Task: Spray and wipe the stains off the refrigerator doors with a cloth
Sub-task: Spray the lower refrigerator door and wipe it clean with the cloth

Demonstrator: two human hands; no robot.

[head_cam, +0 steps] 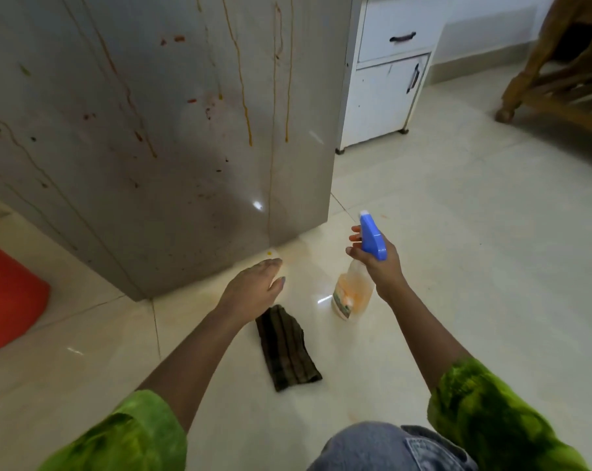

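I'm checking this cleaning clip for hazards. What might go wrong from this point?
1. The cloth lies on the floor, in neither hand. Spray from the bottle in the right hand may run down the stained door before wiping starts.
2. The glossy floor already shows an orange smear at the door's foot. More runoff could make it slippery for the kneeling person.

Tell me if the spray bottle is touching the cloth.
Apart. The head view shows a strip of bare floor between the spray bottle, gripped by the right hand, and the cloth lying flat.
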